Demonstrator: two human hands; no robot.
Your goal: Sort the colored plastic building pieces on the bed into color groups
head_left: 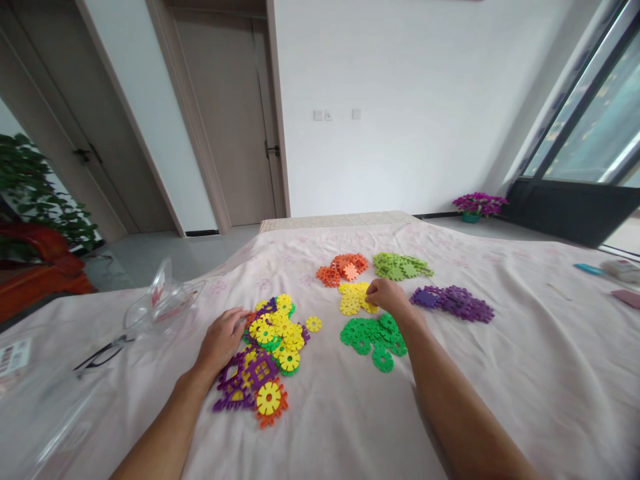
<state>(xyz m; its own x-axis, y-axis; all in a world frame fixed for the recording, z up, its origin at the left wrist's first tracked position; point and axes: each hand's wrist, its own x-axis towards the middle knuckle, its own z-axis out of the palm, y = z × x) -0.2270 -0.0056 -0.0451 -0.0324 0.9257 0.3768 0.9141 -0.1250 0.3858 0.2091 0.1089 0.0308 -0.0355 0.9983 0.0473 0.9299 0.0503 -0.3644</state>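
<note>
My left hand (223, 339) rests at the left side of a mixed pile of plastic interlocking pieces, its fingers stretched out by an orange piece (249, 317). In that pile lie yellow notched discs (283, 325), purple square pieces (261, 371) and some green discs. One loose yellow disc (313, 324) lies just right of it. My right hand (389, 298) is pinched at the right edge of a small yellow pile (350, 301), with a yellow notched disc at its fingertips. Green round discs (367, 333) lie in a group nearer to me.
Behind are an orange pile (345, 268) and a light-green pile (401, 266); a purple pile (455, 302) lies right. Eyeglasses (103, 353), a clear plastic container (167, 300) and clear plastic packaging (50, 413) lie left on the pink cloth (340, 427).
</note>
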